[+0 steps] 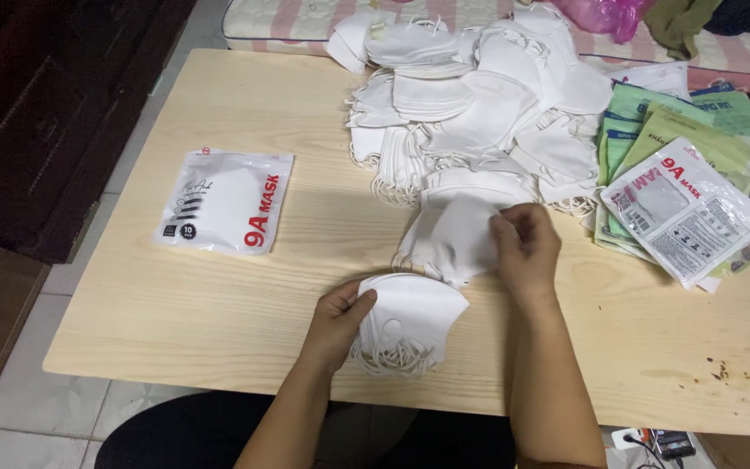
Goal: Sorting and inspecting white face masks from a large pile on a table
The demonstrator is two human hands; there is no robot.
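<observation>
Small mask stack (410, 323) at table (219, 347) near edge under left hand (338, 321); right hand (524, 247) just behind-right on next stack (449, 239); loose mask heap (470, 95) at far edge; sealed pack (226, 200) well left; pack pile (687, 187) right of heap.

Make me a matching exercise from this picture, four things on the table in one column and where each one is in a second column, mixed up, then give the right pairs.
Things:
1. small stack of white masks
2. big heap of white masks
3. lone white packet
4. pile of green and white packets

Places:
A. alone on the table's left part
B. at the right edge
C. under the left hand, near edge
D. far side, in the middle

The right hand pinches a single white mask.

Pairs: 1-C, 2-D, 3-A, 4-B
</observation>
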